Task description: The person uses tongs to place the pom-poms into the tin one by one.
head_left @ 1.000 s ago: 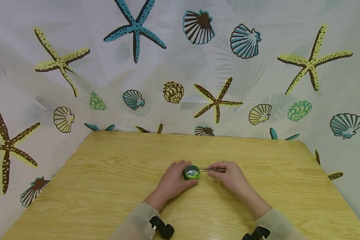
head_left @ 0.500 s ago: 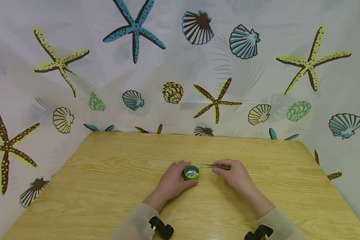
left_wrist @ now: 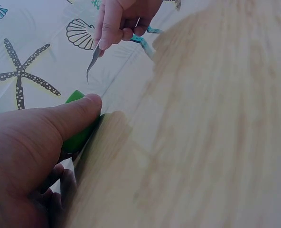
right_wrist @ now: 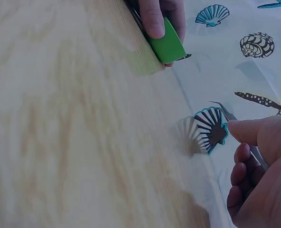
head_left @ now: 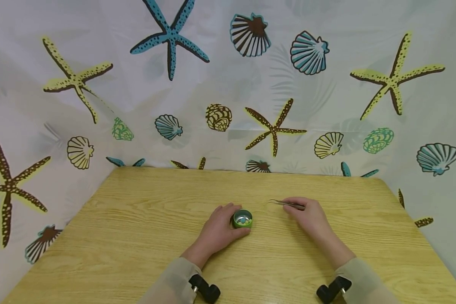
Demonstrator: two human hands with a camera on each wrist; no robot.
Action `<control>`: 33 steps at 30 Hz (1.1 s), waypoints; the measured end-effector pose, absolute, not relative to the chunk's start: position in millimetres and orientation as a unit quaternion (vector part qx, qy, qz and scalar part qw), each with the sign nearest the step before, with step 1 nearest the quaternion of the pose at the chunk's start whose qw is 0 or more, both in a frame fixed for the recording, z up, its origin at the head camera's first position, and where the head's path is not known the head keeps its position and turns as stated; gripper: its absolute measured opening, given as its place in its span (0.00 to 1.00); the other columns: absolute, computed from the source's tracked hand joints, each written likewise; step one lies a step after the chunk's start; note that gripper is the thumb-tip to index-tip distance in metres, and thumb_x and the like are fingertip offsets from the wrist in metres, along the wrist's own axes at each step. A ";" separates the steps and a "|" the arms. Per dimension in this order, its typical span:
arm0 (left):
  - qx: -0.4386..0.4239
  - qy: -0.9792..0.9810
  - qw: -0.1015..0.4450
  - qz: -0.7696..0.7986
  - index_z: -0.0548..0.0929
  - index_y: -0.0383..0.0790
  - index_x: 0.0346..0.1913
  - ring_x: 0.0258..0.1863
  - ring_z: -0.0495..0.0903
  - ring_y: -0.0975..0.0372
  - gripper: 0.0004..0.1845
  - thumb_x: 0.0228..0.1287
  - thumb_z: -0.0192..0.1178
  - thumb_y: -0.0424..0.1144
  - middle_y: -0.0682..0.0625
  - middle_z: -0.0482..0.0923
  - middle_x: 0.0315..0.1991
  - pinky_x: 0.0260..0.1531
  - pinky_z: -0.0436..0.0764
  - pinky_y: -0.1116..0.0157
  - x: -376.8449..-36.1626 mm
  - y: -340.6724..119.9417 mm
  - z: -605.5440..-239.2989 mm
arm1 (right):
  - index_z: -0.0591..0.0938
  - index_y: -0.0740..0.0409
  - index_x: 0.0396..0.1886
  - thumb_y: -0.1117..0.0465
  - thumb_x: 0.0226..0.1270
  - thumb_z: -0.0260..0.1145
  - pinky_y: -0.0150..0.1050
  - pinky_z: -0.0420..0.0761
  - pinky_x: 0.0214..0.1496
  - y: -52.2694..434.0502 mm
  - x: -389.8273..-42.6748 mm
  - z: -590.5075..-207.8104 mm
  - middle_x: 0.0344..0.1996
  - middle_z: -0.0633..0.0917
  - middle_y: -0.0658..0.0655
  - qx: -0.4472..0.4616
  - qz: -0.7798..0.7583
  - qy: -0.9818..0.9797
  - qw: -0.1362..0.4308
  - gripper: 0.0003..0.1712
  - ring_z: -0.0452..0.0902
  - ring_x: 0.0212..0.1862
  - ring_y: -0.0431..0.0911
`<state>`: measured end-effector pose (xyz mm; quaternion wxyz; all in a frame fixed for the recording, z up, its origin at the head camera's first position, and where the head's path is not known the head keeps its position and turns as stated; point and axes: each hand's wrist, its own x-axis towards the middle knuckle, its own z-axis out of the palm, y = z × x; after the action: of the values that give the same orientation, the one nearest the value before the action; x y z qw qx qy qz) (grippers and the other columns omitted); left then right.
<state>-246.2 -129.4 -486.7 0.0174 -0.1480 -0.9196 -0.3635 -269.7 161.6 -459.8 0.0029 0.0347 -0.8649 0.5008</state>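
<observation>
A small green tin (head_left: pixel 242 219) with a silvery inside stands on the wooden table, several small blue, yellow and pale pieces (head_left: pixel 245 221) lying at its bottom. My left hand (head_left: pixel 220 228) grips the tin from the left, thumb at the near side and fingers round the far side. To the right, above the table, my right hand (head_left: pixel 305 215) pinches metal tweezers (head_left: pixel 289 204) between thumb and fingers. Their thin bent tips point left toward the tin, apart from it. In the right wrist view the tweezers (right_wrist: pixel 228 114) show nothing at their tips.
The wood-grain table (head_left: pixel 156 202) reaches back to a white cloth (head_left: pixel 197 84) printed with starfish and shells, which also hangs at both sides. A black camera mount (head_left: pixel 205 289) sits on each wrist, over a beige sleeve (head_left: pixel 175 278).
My right hand has drawn the tweezers out from over the tin, moving right and slightly away from me. The left hand and the tin have stayed in place.
</observation>
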 end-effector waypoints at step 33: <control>-0.153 -0.920 0.023 -0.359 0.79 0.36 0.77 0.82 0.63 0.35 0.40 0.68 0.81 0.51 0.37 0.75 0.77 0.80 0.64 0.36 -247.4 -129.5 -488.1 | 0.94 0.57 0.57 0.54 0.79 0.75 0.63 0.78 0.66 191.5 -286.8 -474.4 0.56 0.85 0.64 0.005 0.420 -0.907 0.019 0.16 0.80 0.61 0.64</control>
<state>-247.4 -129.5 -488.1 0.0233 -0.1526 -0.9203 -0.3595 -286.8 191.5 -474.4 0.0192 0.0052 -0.9072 0.4202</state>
